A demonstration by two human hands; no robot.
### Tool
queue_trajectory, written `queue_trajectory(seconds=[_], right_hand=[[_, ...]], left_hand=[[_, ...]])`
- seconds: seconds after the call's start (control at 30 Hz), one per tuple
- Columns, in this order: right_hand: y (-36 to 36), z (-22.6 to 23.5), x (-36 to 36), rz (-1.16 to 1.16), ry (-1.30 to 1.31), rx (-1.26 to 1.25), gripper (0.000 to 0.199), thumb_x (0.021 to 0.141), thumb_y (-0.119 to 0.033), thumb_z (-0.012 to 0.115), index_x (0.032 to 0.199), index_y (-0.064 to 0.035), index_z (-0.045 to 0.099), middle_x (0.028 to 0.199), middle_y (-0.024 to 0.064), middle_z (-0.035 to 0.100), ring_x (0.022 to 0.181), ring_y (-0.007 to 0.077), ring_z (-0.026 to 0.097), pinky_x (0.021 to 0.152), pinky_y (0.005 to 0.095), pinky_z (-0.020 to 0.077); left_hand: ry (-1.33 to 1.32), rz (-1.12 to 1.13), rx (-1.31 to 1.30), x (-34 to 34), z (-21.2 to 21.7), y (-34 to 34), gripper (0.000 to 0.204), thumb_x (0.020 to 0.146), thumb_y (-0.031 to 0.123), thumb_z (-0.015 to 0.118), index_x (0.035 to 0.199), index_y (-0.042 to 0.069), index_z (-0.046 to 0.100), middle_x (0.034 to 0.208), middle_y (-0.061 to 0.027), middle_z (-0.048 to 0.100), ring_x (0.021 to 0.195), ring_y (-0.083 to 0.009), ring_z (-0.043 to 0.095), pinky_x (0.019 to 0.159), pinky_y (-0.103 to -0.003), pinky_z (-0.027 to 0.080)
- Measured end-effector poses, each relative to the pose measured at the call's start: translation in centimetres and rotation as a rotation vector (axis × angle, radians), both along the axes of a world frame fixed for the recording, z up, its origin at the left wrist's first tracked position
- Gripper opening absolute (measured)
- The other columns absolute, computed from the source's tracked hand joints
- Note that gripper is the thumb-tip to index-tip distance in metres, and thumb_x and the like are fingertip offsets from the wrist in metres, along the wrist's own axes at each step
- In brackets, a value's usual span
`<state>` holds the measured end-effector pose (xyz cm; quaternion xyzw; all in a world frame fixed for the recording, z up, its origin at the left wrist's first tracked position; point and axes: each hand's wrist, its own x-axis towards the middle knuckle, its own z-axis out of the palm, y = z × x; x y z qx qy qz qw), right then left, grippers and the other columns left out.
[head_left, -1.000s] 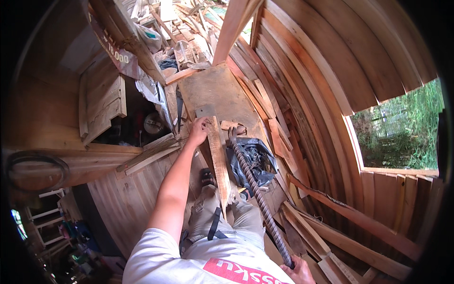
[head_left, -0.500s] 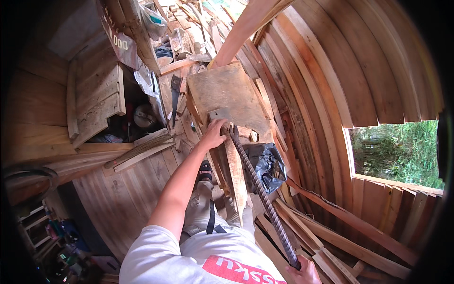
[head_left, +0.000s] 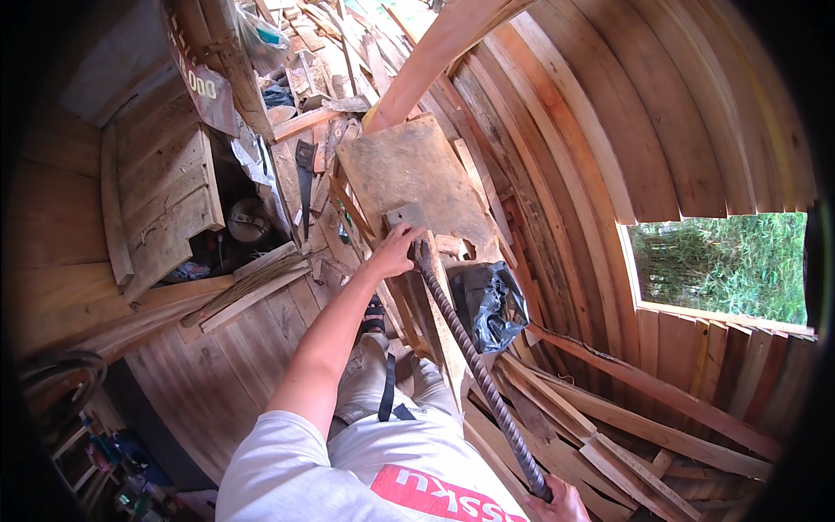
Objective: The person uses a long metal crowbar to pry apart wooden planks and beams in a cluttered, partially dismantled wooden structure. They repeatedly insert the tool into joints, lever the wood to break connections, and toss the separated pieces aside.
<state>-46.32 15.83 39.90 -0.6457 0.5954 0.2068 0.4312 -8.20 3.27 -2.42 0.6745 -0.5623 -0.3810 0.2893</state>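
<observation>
A long dark rod (head_left: 474, 355) with a spiral twist slants from the wooden bench (head_left: 396, 161) down toward my right side. My right hand (head_left: 564, 503) is wrapped round its lower end, at the bottom edge of the view. At the upper end, my left hand (head_left: 396, 250) has its fingers curled against the rod's tip, partly covering it. Just beyond those fingers, a flat grey metal plate (head_left: 405, 214) with a small hole lies on the bench. A pale wooden strip (head_left: 449, 352) runs beneath the rod toward my legs.
A black plastic bag (head_left: 497, 304) hangs beside the bench at right. A handsaw (head_left: 304, 178) lies to the left, near an open wooden cabinet (head_left: 165, 204). Loose planks (head_left: 557, 400) are piled at lower right. A slatted wall has a window opening (head_left: 722, 270).
The rod's upper end has shifted left, under my left fingers, and now crosses the wooden strip. My right hand still grips the lower end. The view has moved slightly.
</observation>
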Motion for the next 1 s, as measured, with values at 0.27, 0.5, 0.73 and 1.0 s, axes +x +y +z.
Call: queue_trajectory(seconds=[0.27,0.5,0.73,1.0], right_hand=[[0.9,1.4,1.2,-0.029,0.082,0.022,0.033,0.081,-0.010,0.067,0.110,0.0029,0.058,0.079,0.0190,0.060,0.070,0.0232,0.057,0.067,0.0363,0.0472],[1.9,1.0,1.1,-0.017,0.130,-0.048,0.027,0.080,-0.011,0.067,0.102,0.0013,0.057,0.073,0.0170,0.056,0.065,0.0217,0.053,0.062,0.0365,0.0449],[1.5,0.6,1.8,0.000,0.075,-0.057,0.026,0.079,-0.007,0.066,0.102,0.0013,0.057,0.072,0.0149,0.053,0.066,0.0198,0.051,0.061,0.0352,0.0437],[2.4,-3.1,0.3,-0.136,0.038,-0.043,0.030,0.076,-0.009,0.068,0.103,0.0021,0.059,0.076,0.0162,0.057,0.068,0.0192,0.053,0.064,0.0360,0.0452]], left_hand=[[-0.035,-0.012,0.004,0.4,0.1,0.1,0.088,0.061,0.003,0.076,0.140,0.016,0.039,0.128,-0.0154,0.041,0.122,-0.0361,0.045,0.103,-0.041,0.040],[-0.033,-0.007,0.000,0.6,0.7,0.1,0.086,0.062,0.008,0.078,0.139,0.019,0.041,0.124,-0.0150,0.042,0.119,-0.0359,0.047,0.099,-0.041,0.042],[-0.028,-0.033,0.000,1.0,-0.2,-0.1,0.089,0.059,0.012,0.081,0.139,0.018,0.042,0.124,-0.0159,0.042,0.120,-0.0361,0.045,0.103,-0.041,0.040],[0.018,-0.091,-0.034,1.2,0.9,-0.7,0.086,0.060,0.016,0.085,0.137,0.016,0.044,0.129,-0.0161,0.042,0.121,-0.0354,0.045,0.101,-0.041,0.040]])
